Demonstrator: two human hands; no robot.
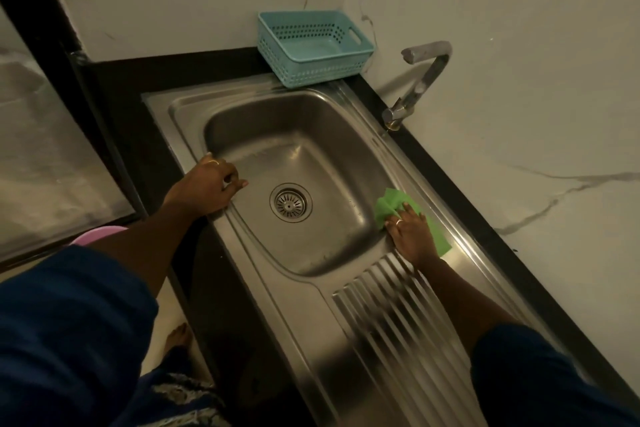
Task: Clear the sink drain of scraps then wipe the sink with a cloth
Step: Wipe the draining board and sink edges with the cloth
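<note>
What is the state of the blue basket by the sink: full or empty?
Empty: the blue basket shows only its bare floor inside.

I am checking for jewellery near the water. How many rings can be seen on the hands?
2. One on a finger of the left hand, at the sink rim; one on the right hand, pressing the green cloth. Others may be hidden.
</note>
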